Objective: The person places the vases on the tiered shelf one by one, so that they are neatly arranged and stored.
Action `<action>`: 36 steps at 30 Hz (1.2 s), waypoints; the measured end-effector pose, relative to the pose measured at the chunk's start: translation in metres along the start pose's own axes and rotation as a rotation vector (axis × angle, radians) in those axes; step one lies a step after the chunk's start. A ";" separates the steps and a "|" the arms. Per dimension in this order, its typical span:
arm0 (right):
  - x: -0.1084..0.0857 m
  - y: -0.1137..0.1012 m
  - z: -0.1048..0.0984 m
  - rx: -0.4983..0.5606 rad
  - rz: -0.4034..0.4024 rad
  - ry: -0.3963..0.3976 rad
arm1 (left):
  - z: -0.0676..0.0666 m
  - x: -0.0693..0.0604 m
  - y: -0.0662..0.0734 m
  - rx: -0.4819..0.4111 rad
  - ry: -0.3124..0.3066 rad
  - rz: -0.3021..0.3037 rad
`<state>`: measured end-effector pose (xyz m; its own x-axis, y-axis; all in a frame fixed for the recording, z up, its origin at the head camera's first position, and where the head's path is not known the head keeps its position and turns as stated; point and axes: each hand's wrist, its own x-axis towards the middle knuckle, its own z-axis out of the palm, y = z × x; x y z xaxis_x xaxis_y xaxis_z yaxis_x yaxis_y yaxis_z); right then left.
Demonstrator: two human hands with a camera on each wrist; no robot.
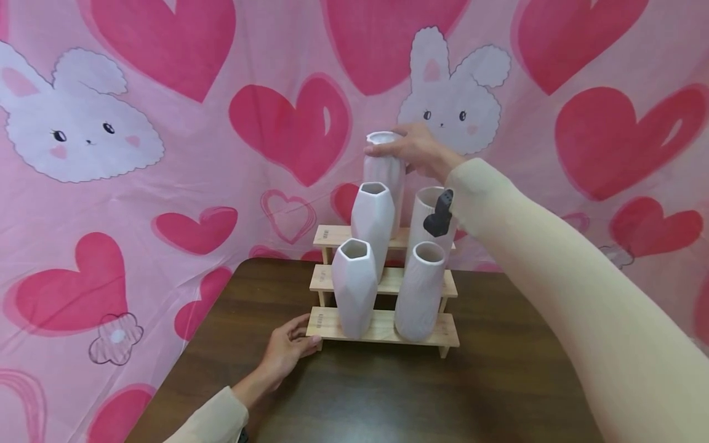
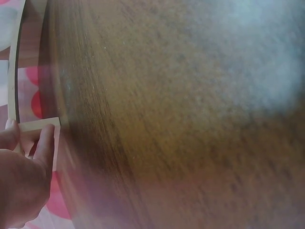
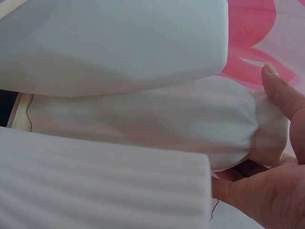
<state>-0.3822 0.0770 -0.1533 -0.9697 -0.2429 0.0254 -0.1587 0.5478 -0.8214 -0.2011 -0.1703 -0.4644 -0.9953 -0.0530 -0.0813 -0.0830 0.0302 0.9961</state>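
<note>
My right hand (image 1: pixel 418 147) grips the rim of a tall white vase (image 1: pixel 381 175) at the back, thumb on the near side. In the right wrist view this fluted vase (image 3: pixel 143 119) stands on the top tier, its neck between thumb and fingers. My left hand (image 1: pixel 281 355) holds the left end of the bottom tier of a three-tier wooden stand (image 1: pixel 382 326), at its leg (image 2: pixel 40 125) in the left wrist view. Two faceted white vases, one on the middle tier (image 1: pixel 373 215) and one on the bottom (image 1: pixel 354 289), stand at the left.
A smooth-rimmed white vase (image 1: pixel 422 289) stands at the right of the bottom tier. Behind it a ribbed vase (image 1: pixel 423 206) is partly covered by the right sleeve and a black wrist device (image 1: pixel 439 215). Beneath is a dark wooden table (image 1: pixel 249 307); a pink heart-print cloth (image 1: pixel 194 154) hangs behind.
</note>
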 end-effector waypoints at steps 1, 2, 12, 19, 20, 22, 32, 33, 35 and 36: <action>0.000 0.000 0.000 0.002 -0.003 0.000 | 0.000 0.000 0.000 0.001 -0.001 0.000; 0.000 0.001 0.000 0.002 -0.004 0.000 | 0.000 0.000 0.000 0.000 -0.003 0.002; -0.001 0.003 0.000 -0.009 -0.018 -0.015 | 0.003 0.001 0.000 -0.019 0.013 0.001; -0.010 0.006 -0.005 -0.051 -0.021 -0.040 | 0.004 0.001 -0.002 -0.006 -0.006 -0.008; -0.013 0.007 -0.007 -0.057 -0.021 -0.045 | 0.004 0.002 -0.003 -0.008 -0.010 -0.009; -0.019 0.010 -0.011 -0.067 -0.008 -0.050 | 0.003 0.003 -0.003 -0.016 -0.016 -0.020; -0.066 0.048 -0.050 -0.187 0.002 -0.044 | 0.000 0.007 -0.006 -0.022 0.003 -0.046; -0.071 0.052 -0.054 -0.210 -0.015 -0.036 | -0.001 0.007 -0.006 -0.018 0.006 -0.044; -0.082 0.063 -0.061 -0.243 -0.055 -0.019 | -0.002 0.008 -0.005 -0.001 0.011 -0.043; -0.087 0.068 -0.064 -0.267 -0.083 -0.003 | -0.002 0.008 -0.004 0.017 0.009 -0.039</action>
